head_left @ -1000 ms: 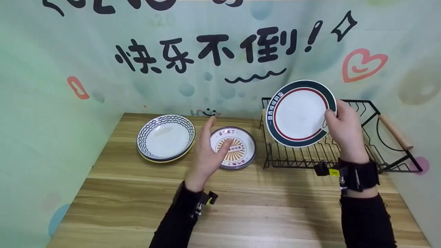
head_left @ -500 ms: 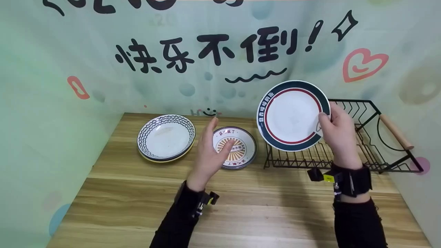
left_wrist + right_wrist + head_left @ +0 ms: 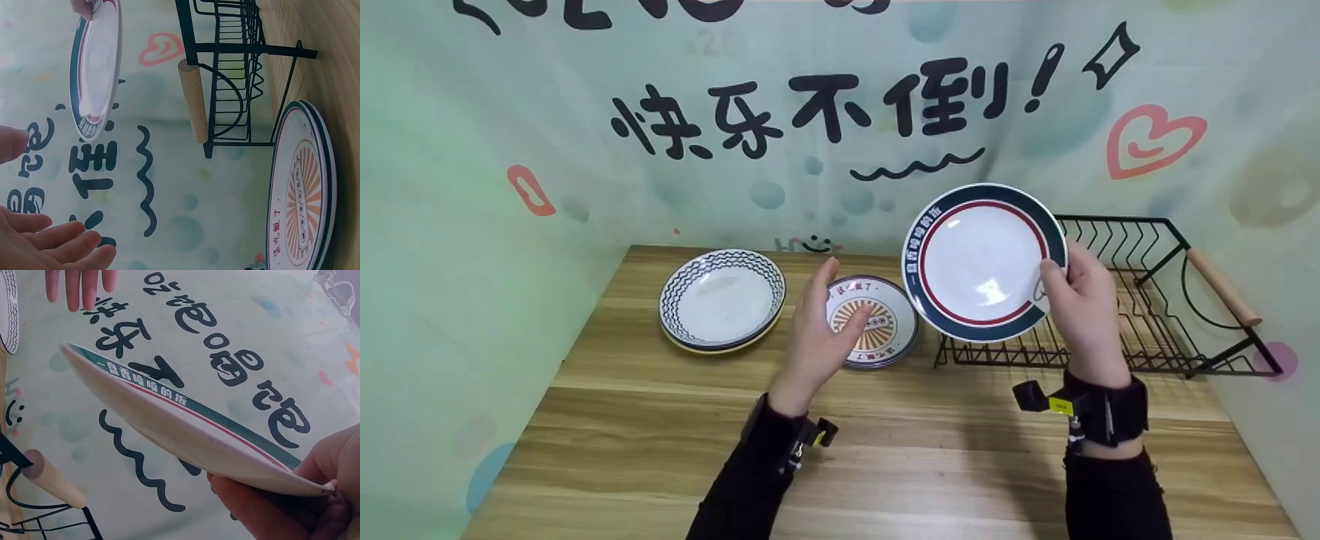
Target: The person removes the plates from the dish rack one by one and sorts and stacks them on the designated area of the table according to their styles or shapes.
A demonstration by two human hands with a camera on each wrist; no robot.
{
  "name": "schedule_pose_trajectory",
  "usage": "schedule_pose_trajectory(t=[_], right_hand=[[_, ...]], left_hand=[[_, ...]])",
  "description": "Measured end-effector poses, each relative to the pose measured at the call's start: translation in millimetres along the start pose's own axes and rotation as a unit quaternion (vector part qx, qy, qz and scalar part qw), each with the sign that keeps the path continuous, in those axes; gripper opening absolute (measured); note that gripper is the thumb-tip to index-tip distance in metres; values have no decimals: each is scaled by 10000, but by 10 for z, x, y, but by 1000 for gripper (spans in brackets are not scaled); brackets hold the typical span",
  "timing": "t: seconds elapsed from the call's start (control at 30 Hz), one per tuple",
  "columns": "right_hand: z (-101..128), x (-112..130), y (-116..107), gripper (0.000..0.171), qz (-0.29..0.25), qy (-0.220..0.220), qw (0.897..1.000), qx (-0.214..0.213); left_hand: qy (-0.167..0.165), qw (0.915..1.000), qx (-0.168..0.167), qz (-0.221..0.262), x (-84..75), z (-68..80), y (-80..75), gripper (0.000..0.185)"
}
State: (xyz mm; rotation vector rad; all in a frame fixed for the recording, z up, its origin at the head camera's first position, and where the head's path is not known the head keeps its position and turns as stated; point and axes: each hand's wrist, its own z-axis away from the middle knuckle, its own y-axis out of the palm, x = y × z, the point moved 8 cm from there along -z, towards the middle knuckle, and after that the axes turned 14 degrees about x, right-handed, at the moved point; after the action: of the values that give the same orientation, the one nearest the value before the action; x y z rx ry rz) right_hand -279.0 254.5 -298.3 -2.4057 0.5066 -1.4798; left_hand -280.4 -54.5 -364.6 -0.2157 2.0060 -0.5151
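My right hand (image 3: 1086, 311) grips a white plate (image 3: 982, 262) by its right rim, thumb on the face and fingers behind. The plate has a dark green band with white lettering and a red ring. It is held up in front of a black wire dish rack (image 3: 1147, 315), its face tilted toward the head camera. In the right wrist view the plate (image 3: 185, 433) shows nearly edge-on. My left hand (image 3: 819, 337) hovers in front of a small stack of sunburst-patterned plates (image 3: 885, 300), fingers straight and thumb apart, holding nothing; it hides part of that stack.
A wavy-rimmed white dish (image 3: 724, 300) sits on a yellow-edged one at the back left of the wooden table (image 3: 660, 450). The rack's wooden handle (image 3: 1222, 286) juts out at the right. A printed cloth (image 3: 810, 195) hangs behind.
My right hand has carried the green-banded plate left and slightly down, away from the rack and nearer the sunburst plates. The left hand has barely moved.
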Motion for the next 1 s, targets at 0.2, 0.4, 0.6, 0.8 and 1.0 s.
schedule_pose_trajectory(t=[0.2,0.4,0.6,0.8,1.0], right_hand=[[47,-13,44,27,-264,-160,9995,-61],[91,-31,85,28,-534,-154,9984,-54],[140,-44,131,29,-564,-258,9980,-92],[170,-52,204,28,-749,-563,9956,-16],[188,-69,270,29,-875,-719,9936,45]], left_hand=[[-19,10000,56,31,15,-7,24,78],[15,10000,23,47,9,-7,23,78],[-87,9999,77,89,35,-15,29,79],[-71,9999,66,86,35,-18,35,77],[-159,9995,164,225,67,-22,78,77]])
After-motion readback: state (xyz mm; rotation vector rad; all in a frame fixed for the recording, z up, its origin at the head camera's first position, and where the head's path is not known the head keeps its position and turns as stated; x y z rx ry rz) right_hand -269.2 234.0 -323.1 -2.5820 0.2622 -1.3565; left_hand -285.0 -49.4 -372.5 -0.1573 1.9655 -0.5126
